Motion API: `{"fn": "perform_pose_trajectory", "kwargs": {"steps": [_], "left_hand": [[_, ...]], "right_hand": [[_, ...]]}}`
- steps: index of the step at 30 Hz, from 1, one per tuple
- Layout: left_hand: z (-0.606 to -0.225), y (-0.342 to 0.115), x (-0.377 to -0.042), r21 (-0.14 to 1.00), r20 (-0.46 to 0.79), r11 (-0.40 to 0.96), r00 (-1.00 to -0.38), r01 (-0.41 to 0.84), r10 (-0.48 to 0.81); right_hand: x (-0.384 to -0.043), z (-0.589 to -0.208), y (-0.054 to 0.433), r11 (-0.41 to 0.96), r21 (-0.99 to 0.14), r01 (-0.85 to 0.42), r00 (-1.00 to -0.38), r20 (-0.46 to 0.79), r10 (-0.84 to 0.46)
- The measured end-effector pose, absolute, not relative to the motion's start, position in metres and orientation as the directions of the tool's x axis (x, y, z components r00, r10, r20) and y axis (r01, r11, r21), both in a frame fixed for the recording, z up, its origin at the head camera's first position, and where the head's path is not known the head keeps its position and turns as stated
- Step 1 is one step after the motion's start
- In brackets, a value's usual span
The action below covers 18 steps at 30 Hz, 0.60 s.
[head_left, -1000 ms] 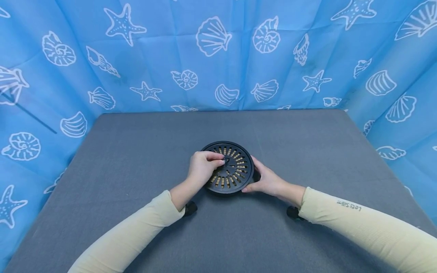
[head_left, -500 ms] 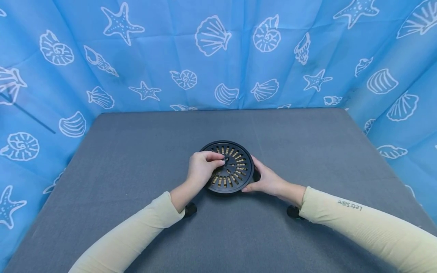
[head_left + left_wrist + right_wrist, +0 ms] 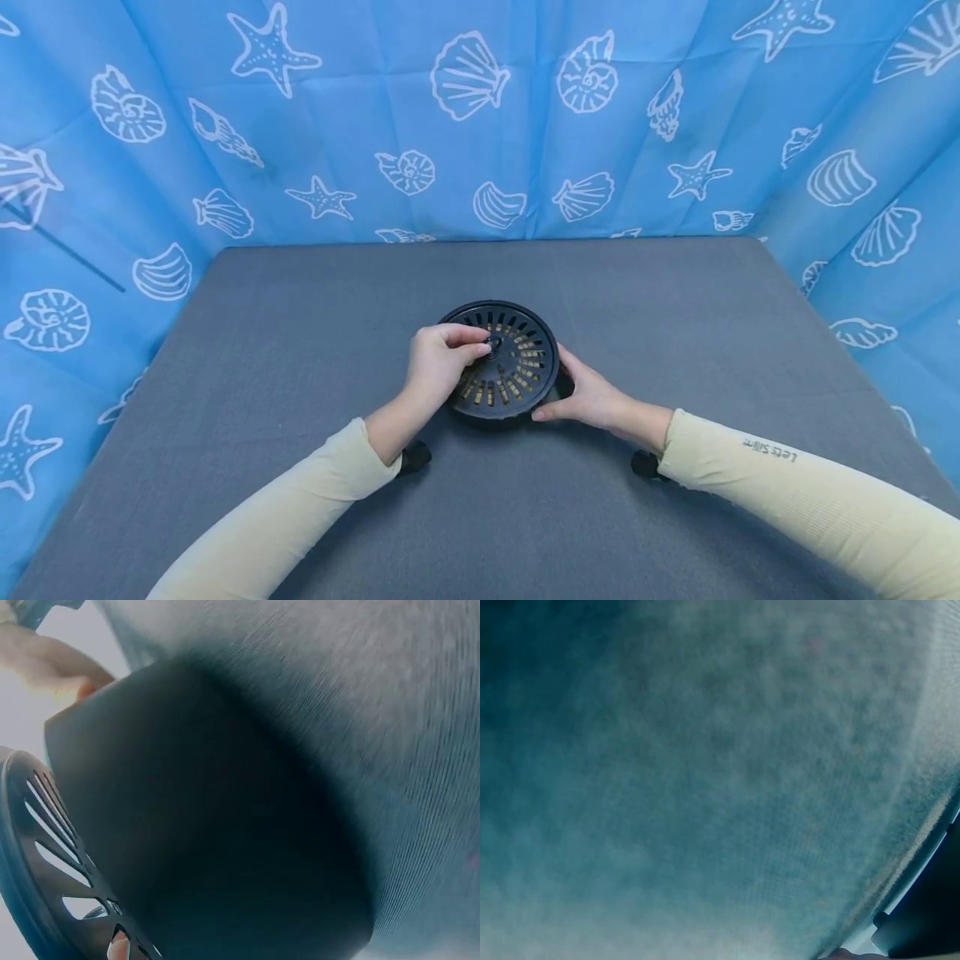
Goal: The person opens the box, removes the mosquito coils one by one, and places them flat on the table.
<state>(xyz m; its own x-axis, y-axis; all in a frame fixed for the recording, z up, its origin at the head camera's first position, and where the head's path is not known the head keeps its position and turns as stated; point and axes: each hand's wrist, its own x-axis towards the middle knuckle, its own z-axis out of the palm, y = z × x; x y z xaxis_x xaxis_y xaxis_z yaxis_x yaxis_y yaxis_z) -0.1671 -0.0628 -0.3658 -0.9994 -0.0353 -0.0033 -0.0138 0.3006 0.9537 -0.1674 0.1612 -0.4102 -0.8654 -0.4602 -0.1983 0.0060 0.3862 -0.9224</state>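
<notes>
In the head view my left hand pinches the small ring handle at the centre of a round black lid cut with radial slots. Tan bits show through the slots. Below it is a black round container, whose plain side fills the left wrist view, where the slotted lid stands tilted off its top edge. My right hand holds the container's right side, thumb at the front and fingers behind. The right wrist view catches only a dark piece of the container at its lower right.
A grey cloth-covered table lies under everything. Behind and at both sides hangs a blue curtain with white shells and starfish. Black wrist devices sit under the cream sleeves.
My left hand has risen slightly and moved a little left, lifting the lid so that it sits higher and leaves a dark band at the front. The right hand has hardly moved.
</notes>
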Motion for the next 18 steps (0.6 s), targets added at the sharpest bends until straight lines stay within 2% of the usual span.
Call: {"fn": "perform_pose_trajectory", "kwargs": {"steps": [10,18], "left_hand": [[-0.347,-0.092,-0.165,0.957,0.029,0.29,-0.997,0.008,-0.067],[-0.346,-0.124,-0.161,0.944,0.016,0.33,-0.993,-0.025,-0.119]], "right_hand": [[-0.167,-0.41,0.16,0.415,-0.909,-0.028,-0.865,-0.186,-0.466],[-0.167,-0.408,0.161,0.437,-0.899,0.016,-0.857,-0.238,-0.457]]}}
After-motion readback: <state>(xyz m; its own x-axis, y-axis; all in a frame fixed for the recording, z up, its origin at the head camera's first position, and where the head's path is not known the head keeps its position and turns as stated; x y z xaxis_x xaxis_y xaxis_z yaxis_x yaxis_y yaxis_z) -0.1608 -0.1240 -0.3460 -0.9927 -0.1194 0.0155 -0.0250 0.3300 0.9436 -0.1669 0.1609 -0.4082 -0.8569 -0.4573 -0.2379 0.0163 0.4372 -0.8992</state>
